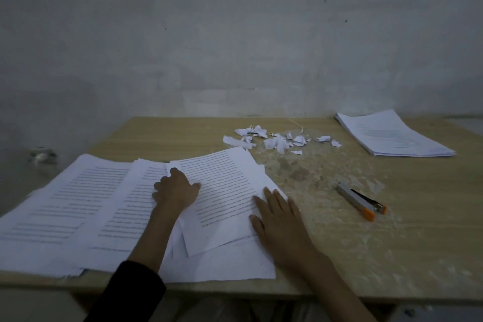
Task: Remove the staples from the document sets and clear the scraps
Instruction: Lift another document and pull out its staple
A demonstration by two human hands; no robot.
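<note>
Left of the left hand (pixel 177 188), white printed pages (pixel 78 204) lie fanned on the tan wooden table (pixel 392 243), two showing text. Its bent fingers rest on one tilted white printed sheet (pixel 224 191); whether they pinch it cannot be told. The right hand (pixel 279 222) lies flat on that sheet's right edge. Beyond it lie torn white paper scraps (pixel 277 142), too many to count. To its right is one grey stapler with orange ends (pixel 352 198); farther off, one neat white paper stack (pixel 392 136).

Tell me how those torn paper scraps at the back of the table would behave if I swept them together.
The paper scraps look small, thin and crumpled, so they are probably very light and may scatter rather than slide together. They lie loosely spread, so some would likely slip past a sweeping hand. The worn, patchy table may snag a few.
</note>
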